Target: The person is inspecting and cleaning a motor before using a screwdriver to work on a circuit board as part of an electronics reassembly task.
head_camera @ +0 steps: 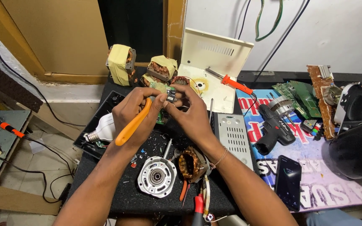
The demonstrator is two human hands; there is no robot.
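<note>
Pinching a small circuit board (169, 95) in both hands (135, 109), orange-handled tool (133, 122) tucked left; one slip could crack it.

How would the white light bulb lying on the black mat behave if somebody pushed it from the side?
The white light bulb would probably roll, since it lies on its rounded side. It looks light for its size, so a small push may move it. It rests near the black mat's left edge, beside the left hand, so it might fall off.

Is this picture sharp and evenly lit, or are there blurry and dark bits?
Head view: even light, soft shadows; the left hand, right hand and small circuit board look sharp; the dark helmet-like object at the right edge is murky; the edges bend slightly.
</note>
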